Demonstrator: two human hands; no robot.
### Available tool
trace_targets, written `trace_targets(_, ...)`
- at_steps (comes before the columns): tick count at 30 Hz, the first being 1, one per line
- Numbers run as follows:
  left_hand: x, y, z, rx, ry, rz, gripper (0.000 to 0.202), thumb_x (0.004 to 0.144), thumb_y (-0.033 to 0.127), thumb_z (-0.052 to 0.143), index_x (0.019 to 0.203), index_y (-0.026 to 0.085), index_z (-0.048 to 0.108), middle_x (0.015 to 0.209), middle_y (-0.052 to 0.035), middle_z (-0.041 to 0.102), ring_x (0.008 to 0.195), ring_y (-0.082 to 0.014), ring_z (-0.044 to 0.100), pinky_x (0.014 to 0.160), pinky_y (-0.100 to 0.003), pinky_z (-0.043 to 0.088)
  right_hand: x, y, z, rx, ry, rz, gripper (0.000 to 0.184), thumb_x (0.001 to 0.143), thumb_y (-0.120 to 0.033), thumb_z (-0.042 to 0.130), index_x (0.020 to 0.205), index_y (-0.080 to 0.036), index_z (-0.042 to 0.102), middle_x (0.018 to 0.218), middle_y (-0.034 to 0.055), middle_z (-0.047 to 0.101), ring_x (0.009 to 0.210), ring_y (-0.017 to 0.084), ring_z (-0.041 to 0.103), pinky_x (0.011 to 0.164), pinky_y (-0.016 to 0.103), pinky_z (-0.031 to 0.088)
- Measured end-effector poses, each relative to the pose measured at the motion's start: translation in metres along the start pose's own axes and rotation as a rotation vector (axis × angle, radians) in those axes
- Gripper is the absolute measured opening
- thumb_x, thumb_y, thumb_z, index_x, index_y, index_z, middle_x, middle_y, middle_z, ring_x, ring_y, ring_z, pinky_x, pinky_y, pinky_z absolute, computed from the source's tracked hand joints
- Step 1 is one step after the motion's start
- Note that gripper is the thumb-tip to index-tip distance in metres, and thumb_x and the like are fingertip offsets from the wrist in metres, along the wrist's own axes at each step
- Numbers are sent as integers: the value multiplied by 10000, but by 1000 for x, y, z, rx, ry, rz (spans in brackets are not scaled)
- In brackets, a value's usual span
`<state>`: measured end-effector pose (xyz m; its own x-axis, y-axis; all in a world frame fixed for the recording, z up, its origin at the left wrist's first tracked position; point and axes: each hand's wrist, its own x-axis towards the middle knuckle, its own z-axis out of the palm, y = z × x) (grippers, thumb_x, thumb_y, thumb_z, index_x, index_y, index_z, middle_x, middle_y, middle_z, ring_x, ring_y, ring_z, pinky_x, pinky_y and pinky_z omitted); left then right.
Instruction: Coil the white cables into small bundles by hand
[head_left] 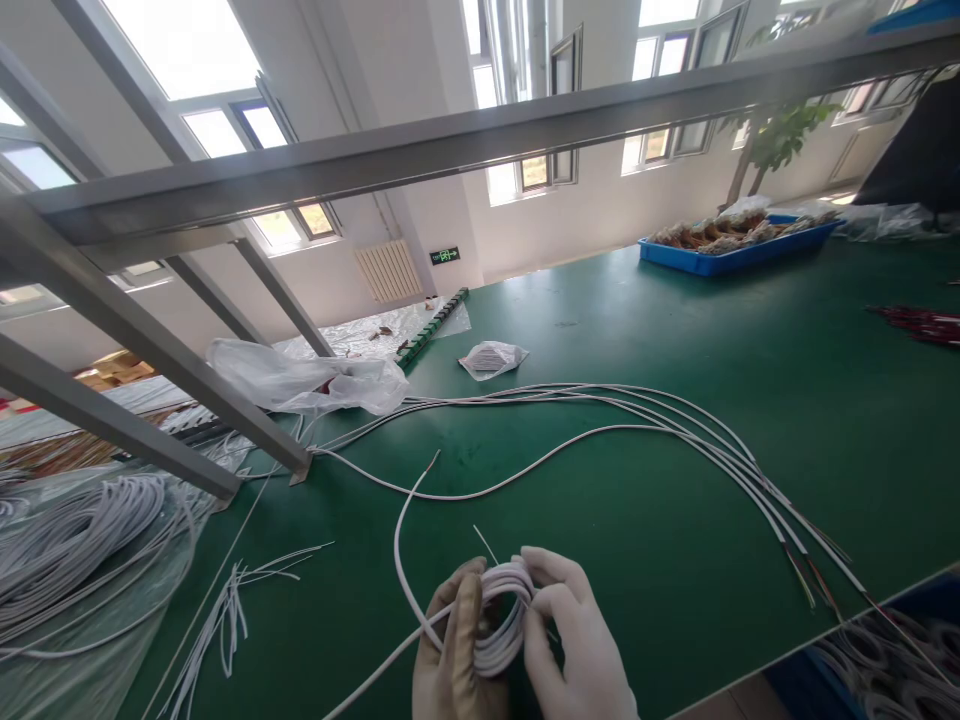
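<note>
Cable coil [500, 652]: likely light, springy, slick-jacketed; best pinched across all its loops.
Left hand [454, 640]: grasps the coil's left side.
Right hand [579, 625]: pinches the right rim.

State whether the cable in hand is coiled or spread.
Mostly coiled: the cable shows stacked loops between the left hand and right hand; loose lengths extend outside.

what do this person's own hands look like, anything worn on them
The left hand wears a close-fitting glove, tan on the fingers and paler lower down; the right hand wears a plain off-white one. No markings stand out, and no sleeves show.
</note>
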<state>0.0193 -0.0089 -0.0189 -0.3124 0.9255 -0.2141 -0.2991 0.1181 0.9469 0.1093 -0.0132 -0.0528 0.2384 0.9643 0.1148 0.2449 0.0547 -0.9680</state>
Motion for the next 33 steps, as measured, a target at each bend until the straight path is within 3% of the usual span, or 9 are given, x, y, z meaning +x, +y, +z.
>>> trace_targets(3,-1,6,7,-46,1,-34,161,947,264,627,1070,291,727,1132,-62,785,1188,-323,701,1031,-431,596,-1,1,-2,-21,3,-13,159,979,-249,514,862,-270,620,1339,92,641,1198,264,667,1004,437,607)
trace_targets(6,0,10,9,-55,59,-109,104,943,298,642,1000,280,727,1041,-70,802,1091,-336,740,968,-475,621,-1,2,-1,-51,4,-24,169,982,-248,520,851,-265,626,1316,102,651,1178,261,674,989,415,609)
trace_targets(9,8,14,4,-79,108,-185,80,937,305,653,908,270,719,992,-71,805,1031,-332,757,973,-505,617,-1,2,0,-65,2,-15,160,977,-240,531,854,-261,631,1297,106,660,1169,263,676,964,404,617)
trace_targets(13,17,21,-3,29,78,-327,110,906,252,683,807,244,731,972,-100,803,1036,-355,751,940,-521,622,-3,1,2,-87,7,-10,187,991,-244,521,848,-259,640,1295,110,655,1164,270,672,941,419,628)
trace_targets(19,8,25,8,-45,85,-317,92,888,329,727,875,237,728,1054,-96,798,1007,-335,763,856,-478,651,0,10,-1,-177,45,-143,178,1009,-334,559,940,-293,718,1335,110,633,1258,332,598,932,506,632)
trace_targets(23,5,27,12,-57,116,-339,78,882,287,726,885,209,732,946,-93,794,943,-313,773,834,-463,658,17,7,-11,-69,-100,-140,198,996,-291,555,1005,-308,751,1142,80,719,1092,280,689,931,438,637)
trace_targets(26,8,29,11,-69,122,-377,86,900,262,703,899,184,740,935,-94,788,934,-300,774,864,-470,648,32,-7,-19,-35,-264,-63,233,971,-278,548,932,-310,776,988,44,757,923,245,731,814,354,658)
trace_targets(30,13,29,3,-37,83,-417,60,873,238,747,875,179,753,900,-89,778,895,-288,774,874,-464,640,43,-25,-24,10,-332,95,269,948,-236,509,885,-293,764,884,29,754,774,214,738,649,284,655)
trace_targets(33,19,24,-3,-60,16,-423,116,815,263,819,876,177,772,840,-77,769,820,-271,766,821,-431,641,47,-29,-25,-43,-316,-40,236,946,-220,515,925,-269,745,934,50,751,817,218,741,712,310,665)
